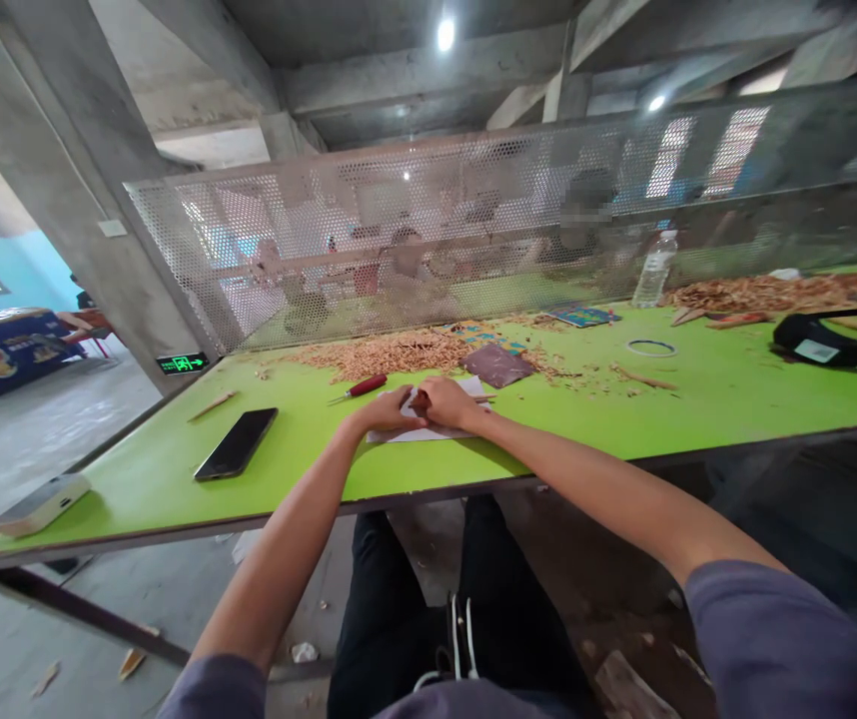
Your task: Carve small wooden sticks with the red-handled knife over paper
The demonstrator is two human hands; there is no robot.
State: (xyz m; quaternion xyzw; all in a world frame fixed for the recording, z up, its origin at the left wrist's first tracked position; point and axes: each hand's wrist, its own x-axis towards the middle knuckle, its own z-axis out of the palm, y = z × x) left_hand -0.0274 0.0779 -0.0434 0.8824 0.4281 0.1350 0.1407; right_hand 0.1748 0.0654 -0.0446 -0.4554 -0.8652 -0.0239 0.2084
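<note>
Watching left hand (390, 410) beside curled right hand (446, 401) on white paper (439, 433), near bench (585, 424) front edge — I can't tell what they're holding.

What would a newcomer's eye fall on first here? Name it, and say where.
The bright green table stands out first, stretching across the view. Along its far side, before the perforated screen, lies a heap of wood shavings. Nearer the wearer, the left hand and right hand are close together over a white sheet.

The sleeves (780, 629) are purple-grey, the trousers (378, 629) black.
</note>
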